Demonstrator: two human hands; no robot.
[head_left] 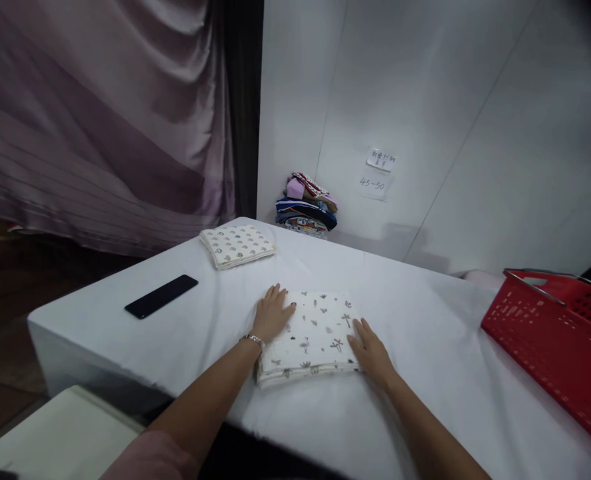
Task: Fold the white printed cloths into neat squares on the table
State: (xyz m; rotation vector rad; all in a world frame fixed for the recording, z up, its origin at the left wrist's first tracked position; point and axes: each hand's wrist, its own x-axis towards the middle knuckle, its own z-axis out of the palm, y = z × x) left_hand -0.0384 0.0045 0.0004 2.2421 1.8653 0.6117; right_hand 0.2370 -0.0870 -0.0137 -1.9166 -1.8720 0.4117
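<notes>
A folded white cloth (315,333) printed with small plants and birds lies flat in front of me, its layered edge facing me. My left hand (272,312) rests with fingers outstretched on its left edge, a bracelet at the wrist. At the cloth's right edge, my right hand (372,350) lies with its fingers extended, touching the side. Neither hand grips the fabric. Farther back on the left sits another folded white cloth (238,245) with a small repeated print, apart from both hands.
A black phone (162,297) lies on the white-covered table (195,373), toward the left. On the right stands a red plastic basket (550,347) with metal handles. Folded fabrics (306,207) are piled against the wall, near handwritten paper signs (375,183). A pale curtain (125,120) hangs at left.
</notes>
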